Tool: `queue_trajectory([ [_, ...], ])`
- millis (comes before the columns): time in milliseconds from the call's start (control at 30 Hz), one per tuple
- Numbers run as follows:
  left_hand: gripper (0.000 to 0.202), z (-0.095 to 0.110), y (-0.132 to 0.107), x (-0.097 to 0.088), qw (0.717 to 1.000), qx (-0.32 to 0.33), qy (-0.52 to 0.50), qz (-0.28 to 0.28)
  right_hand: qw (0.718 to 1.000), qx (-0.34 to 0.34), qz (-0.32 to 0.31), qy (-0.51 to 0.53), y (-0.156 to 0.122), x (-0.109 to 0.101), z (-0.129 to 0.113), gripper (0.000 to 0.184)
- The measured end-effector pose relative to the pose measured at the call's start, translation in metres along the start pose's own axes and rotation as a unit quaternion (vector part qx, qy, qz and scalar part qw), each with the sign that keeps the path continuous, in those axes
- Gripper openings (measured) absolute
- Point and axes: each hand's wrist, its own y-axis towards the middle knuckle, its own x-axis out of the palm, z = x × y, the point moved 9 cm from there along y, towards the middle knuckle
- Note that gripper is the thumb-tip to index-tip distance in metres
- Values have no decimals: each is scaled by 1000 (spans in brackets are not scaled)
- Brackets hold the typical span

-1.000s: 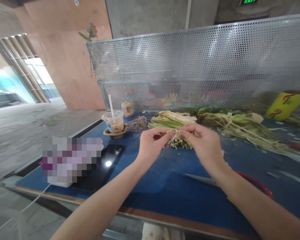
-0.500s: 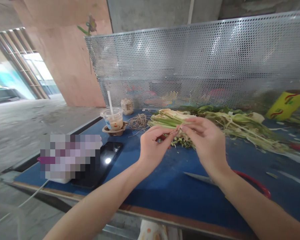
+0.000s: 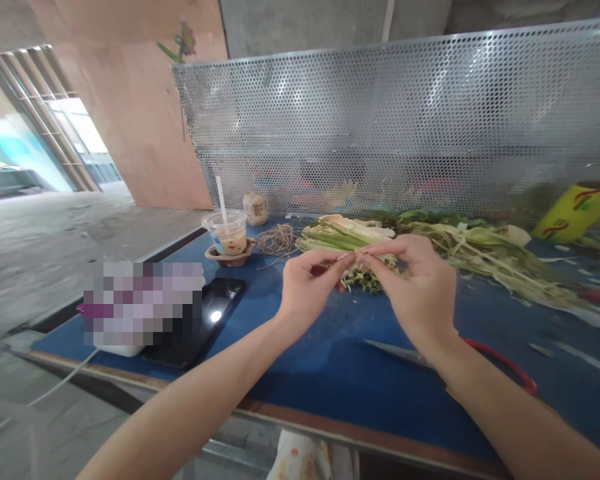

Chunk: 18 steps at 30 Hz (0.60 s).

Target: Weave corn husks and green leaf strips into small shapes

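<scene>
My left hand (image 3: 307,290) and my right hand (image 3: 415,287) meet fingertip to fingertip above the blue table (image 3: 330,373). Both pinch a thin piece of twine between thumb and forefinger, too fine to see clearly. Just behind the fingers lies a bundle of pale green stalks (image 3: 347,237), with a small heap of chopped green bits (image 3: 363,280) under my hands. A coil of brown twine (image 3: 277,239) lies to the left of the stalks.
A plastic cup with a straw (image 3: 227,237) stands at the back left beside a small jar (image 3: 255,208). A black phone (image 3: 200,323) and a blurred box lie front left. Scissors with red handles (image 3: 500,363) lie under my right forearm. A perforated metal screen (image 3: 405,120) backs the table; more leafy stalks (image 3: 495,253) and a yellow container (image 3: 573,210) lie right.
My hands have stayed pinched together over the stalks, rising slightly; the fingertips have shifted a little against each other.
</scene>
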Motion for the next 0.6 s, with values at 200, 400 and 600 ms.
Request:
queue_trajectory([
  [200, 16, -15, 2, 5, 986, -98, -134, -13, 988, -147, -11, -44, -9, 0, -25, 10],
  [400, 19, -15, 3, 1, 990, -99, -101, -25, 984, -154, -85, -26, -10, 12, -23, 11],
  [600, 18, -6, 3, -4, 997, -59, -38, -12, 971, 129, -101, 172, -6, 24, 28, 8],
])
